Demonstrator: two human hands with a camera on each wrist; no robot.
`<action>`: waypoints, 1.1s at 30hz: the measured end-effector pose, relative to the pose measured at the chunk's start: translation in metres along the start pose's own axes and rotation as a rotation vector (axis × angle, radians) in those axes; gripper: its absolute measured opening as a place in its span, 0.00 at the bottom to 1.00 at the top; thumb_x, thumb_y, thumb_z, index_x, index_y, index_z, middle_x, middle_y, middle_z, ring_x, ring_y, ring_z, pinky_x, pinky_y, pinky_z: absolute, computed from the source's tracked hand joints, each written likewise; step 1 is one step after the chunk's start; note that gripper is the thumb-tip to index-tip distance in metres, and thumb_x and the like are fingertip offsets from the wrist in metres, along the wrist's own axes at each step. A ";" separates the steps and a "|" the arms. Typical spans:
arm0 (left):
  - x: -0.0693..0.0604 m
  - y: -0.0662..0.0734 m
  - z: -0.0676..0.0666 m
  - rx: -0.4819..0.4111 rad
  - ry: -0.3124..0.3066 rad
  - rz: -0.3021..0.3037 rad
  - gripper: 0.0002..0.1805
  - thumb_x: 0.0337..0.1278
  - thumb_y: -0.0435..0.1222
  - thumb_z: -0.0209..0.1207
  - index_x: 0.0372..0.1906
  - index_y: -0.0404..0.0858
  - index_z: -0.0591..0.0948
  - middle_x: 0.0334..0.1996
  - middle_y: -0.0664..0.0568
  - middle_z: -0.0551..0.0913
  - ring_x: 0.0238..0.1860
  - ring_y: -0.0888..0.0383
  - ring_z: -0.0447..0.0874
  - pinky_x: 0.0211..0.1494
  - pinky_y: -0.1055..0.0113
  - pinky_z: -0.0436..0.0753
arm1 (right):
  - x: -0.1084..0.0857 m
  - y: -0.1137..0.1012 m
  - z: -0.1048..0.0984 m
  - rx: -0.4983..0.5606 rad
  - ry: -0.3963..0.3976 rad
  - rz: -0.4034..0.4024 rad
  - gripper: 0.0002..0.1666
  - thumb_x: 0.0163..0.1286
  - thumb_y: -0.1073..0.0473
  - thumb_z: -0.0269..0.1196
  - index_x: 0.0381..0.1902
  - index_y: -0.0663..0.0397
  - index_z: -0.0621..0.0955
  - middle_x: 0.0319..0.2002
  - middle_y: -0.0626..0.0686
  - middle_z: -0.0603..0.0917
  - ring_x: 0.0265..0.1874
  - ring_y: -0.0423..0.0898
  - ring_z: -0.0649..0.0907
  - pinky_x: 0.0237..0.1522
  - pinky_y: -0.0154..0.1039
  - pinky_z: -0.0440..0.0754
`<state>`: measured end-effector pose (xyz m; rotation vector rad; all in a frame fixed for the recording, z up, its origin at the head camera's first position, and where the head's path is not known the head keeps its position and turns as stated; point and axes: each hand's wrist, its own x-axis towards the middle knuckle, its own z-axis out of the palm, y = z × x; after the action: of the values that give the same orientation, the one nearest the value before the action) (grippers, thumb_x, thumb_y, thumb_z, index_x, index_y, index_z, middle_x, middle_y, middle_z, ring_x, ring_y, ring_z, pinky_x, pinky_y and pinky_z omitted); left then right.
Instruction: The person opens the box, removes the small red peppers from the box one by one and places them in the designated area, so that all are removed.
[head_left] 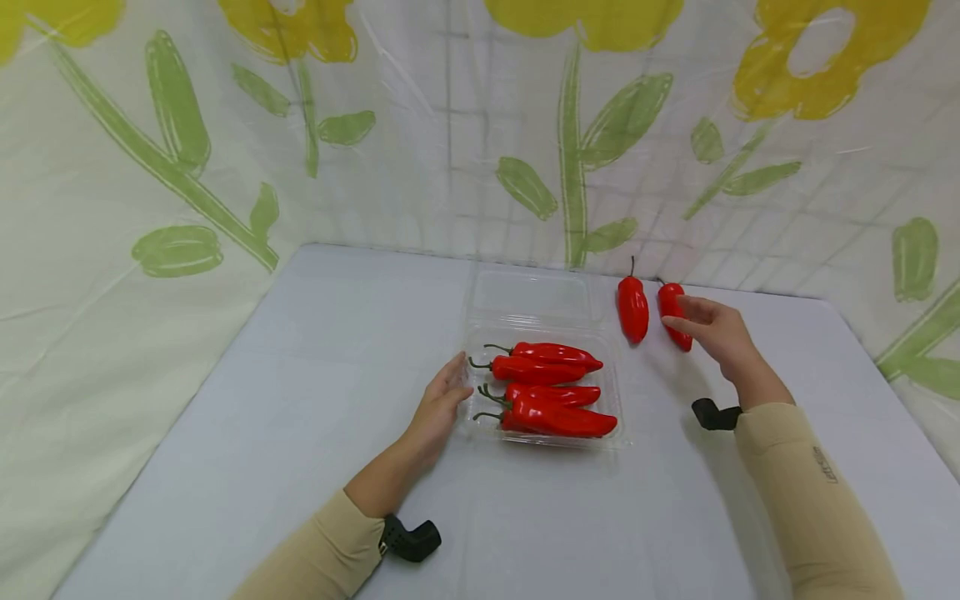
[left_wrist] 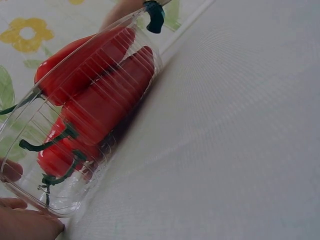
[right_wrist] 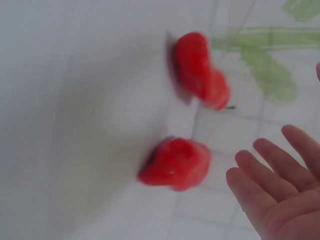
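Held a spread right hand [head_left: 716, 333] at a loose red pepper [head_left: 671, 308] near the far edge of a white table [head_left: 360, 350]

Head view: Found that pepper just left of the right hand, partly hidden behind fingers and thumb, some way short of the table's far right corner. Ran lengthwise from a stem at the far edge to a tip toward the near edge, with a slight rightward slant. Lay well apart from the left hand [head_left: 435, 408], so plainly nearer the right. Saw a second loose pepper [head_left: 632, 310] beside it, nearly parallel. Saw more peppers [head_left: 562, 417] in a clear container [head_left: 525, 442], roughly parallel to the far edge, stems leftward.

Left wrist view: Rested the left hand at the container's stem end; could not be told whether gripping or merely touching.

Right wrist view: Showed straight, separated fingers [right_wrist: 250, 192], holding nothing, with a gap between them and both blurred loose peppers.
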<state>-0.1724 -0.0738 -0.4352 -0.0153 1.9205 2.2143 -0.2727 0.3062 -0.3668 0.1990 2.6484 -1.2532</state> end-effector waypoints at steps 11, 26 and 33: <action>-0.001 0.001 0.000 -0.006 -0.002 0.004 0.33 0.62 0.27 0.41 0.72 0.33 0.50 0.74 0.42 0.47 0.75 0.47 0.40 0.75 0.50 0.43 | -0.036 -0.031 0.001 -0.069 -0.037 -0.142 0.46 0.63 0.40 0.57 0.72 0.53 0.55 0.70 0.63 0.59 0.67 0.65 0.61 0.60 0.64 0.67; 0.001 0.001 -0.001 0.002 0.004 0.019 0.33 0.60 0.25 0.41 0.71 0.31 0.51 0.73 0.40 0.48 0.75 0.46 0.40 0.75 0.50 0.43 | -0.064 -0.078 0.030 -0.364 -0.134 -0.446 0.41 0.58 0.47 0.66 0.67 0.52 0.67 0.65 0.62 0.69 0.62 0.63 0.68 0.52 0.60 0.77; 0.001 -0.001 -0.001 -0.012 0.005 0.013 0.33 0.60 0.25 0.41 0.72 0.32 0.51 0.73 0.40 0.48 0.75 0.46 0.40 0.75 0.50 0.43 | -0.080 -0.089 0.055 -0.406 -0.303 -0.524 0.39 0.55 0.50 0.68 0.64 0.52 0.70 0.63 0.56 0.73 0.61 0.58 0.72 0.48 0.52 0.82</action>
<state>-0.1736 -0.0747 -0.4363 -0.0102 1.9148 2.2360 -0.2071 0.2050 -0.3151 -0.7260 2.6817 -0.7388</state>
